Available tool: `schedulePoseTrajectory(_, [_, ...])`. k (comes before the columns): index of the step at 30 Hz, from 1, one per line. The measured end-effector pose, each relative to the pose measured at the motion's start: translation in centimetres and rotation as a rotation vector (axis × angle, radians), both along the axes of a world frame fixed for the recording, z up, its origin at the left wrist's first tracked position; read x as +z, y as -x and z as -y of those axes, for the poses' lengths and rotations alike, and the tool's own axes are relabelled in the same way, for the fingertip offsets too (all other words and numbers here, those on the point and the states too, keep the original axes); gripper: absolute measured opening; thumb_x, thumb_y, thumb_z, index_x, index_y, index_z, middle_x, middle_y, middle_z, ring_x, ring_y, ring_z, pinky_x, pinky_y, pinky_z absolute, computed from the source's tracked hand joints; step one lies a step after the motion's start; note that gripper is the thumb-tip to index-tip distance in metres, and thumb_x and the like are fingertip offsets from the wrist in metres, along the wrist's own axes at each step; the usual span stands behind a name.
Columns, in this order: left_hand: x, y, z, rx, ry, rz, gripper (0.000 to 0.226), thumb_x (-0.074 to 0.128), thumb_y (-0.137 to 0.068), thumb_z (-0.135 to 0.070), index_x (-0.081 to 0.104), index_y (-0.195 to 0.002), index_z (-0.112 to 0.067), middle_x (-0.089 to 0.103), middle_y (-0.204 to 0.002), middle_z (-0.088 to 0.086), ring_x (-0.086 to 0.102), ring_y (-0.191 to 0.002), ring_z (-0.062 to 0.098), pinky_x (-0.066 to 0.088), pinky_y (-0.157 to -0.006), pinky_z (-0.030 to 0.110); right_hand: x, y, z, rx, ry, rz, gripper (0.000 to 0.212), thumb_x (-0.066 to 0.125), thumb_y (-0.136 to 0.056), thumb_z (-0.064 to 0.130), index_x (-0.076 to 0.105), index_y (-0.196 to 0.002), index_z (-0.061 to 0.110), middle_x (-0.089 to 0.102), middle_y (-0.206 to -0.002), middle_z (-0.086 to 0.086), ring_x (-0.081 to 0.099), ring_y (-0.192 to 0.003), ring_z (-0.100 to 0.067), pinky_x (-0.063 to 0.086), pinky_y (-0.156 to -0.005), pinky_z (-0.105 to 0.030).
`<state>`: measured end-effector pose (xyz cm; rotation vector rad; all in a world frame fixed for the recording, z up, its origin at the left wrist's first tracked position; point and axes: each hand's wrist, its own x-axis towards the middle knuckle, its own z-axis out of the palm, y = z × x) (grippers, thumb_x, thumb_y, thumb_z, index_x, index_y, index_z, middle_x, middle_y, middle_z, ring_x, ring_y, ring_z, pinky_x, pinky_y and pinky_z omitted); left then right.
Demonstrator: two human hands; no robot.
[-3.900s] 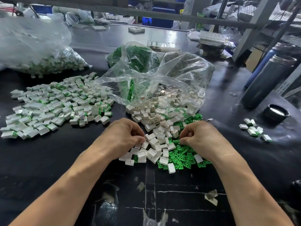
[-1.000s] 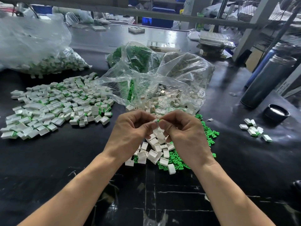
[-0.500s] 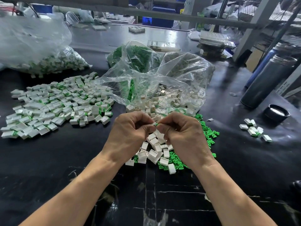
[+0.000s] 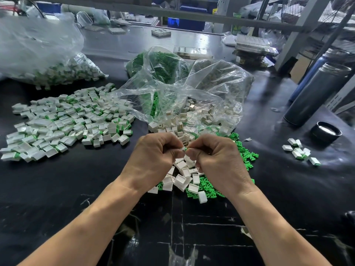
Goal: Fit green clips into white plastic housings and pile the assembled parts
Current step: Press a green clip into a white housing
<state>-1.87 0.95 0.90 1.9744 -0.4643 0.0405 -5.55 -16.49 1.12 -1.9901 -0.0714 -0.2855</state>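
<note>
My left hand (image 4: 153, 156) and my right hand (image 4: 217, 156) meet fingertip to fingertip above the table's middle. Between them they pinch a small white housing (image 4: 182, 149) with a green clip (image 4: 185, 148) at its end; most of both parts is hidden by the fingers. Under the hands lie loose white housings (image 4: 182, 179) and loose green clips (image 4: 209, 189). A broad pile of assembled white-and-green parts (image 4: 67, 121) spreads at the left.
An open clear bag (image 4: 192, 96) spills housings and clips behind my hands. Another clear bag of parts (image 4: 53, 72) sits far left. Two metal flasks (image 4: 317, 93), a black lid (image 4: 326, 132) and a few assembled parts (image 4: 299, 151) stand at the right.
Since 3.9 s ago both hands rose off the loose parts and came together. Over the last second they have stayed joined, lifting slightly while working the housing and clip.
</note>
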Motion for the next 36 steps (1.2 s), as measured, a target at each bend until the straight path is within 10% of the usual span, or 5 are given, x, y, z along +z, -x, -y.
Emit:
schedulePoseTrajectory(9, [0.5, 0.2, -0.2, -0.024, -0.154, 0.08, 0.023, 0.078, -0.086, 0.001, 0.074, -0.082, -0.021, 0.068, -0.07, -0.018, 0.064, -0.067, -0.004, 0.045, -0.058, 0.01, -0.1, 0.2, -0.1, 0.012, 0.108, 0.015, 0.019, 0.08, -0.086, 0.005, 0.076, -0.075, 0.02, 0.066, -0.066, 0.013, 0.057, -0.06, -0.001, 0.042, -0.056, -0.011])
schedulePoseTrajectory(15, [0.4, 0.0, -0.3, -0.01, -0.077, 0.028, 0.027, 0.077, -0.086, 0.001, 0.075, -0.08, -0.026, 0.069, -0.067, -0.018, 0.063, -0.062, -0.002, 0.051, -0.06, 0.018, 0.2, 0.2, -0.3, 0.018, -0.096, -0.094, 0.025, 0.077, -0.088, 0.004, 0.079, -0.076, 0.025, 0.072, -0.069, 0.0, 0.06, -0.058, -0.009, 0.055, -0.056, -0.035])
schedulePoseTrajectory(24, [0.0, -0.2, 0.0, 0.003, 0.022, -0.037, 0.026, 0.076, -0.085, 0.004, 0.075, -0.079, -0.022, 0.072, -0.068, -0.001, 0.067, -0.06, 0.017, 0.061, -0.062, 0.045, -0.2, 0.0, -0.2, 0.02, -0.227, -0.148, 0.025, 0.076, -0.087, -0.002, 0.08, -0.075, 0.019, 0.071, -0.066, -0.005, 0.06, -0.054, -0.013, 0.051, -0.05, -0.026])
schedulePoseTrajectory(36, [-0.2, -0.4, 0.1, -0.004, 0.102, -0.179, 0.009, 0.074, -0.092, -0.006, 0.074, -0.088, -0.014, 0.071, -0.075, 0.012, 0.064, -0.064, 0.015, 0.06, -0.068, 0.038, -0.4, -0.6, 0.7, 0.071, -0.272, -0.188, 0.016, 0.071, -0.095, 0.004, 0.08, -0.086, 0.013, 0.075, -0.074, -0.01, 0.065, -0.059, -0.018, 0.059, -0.056, -0.032])
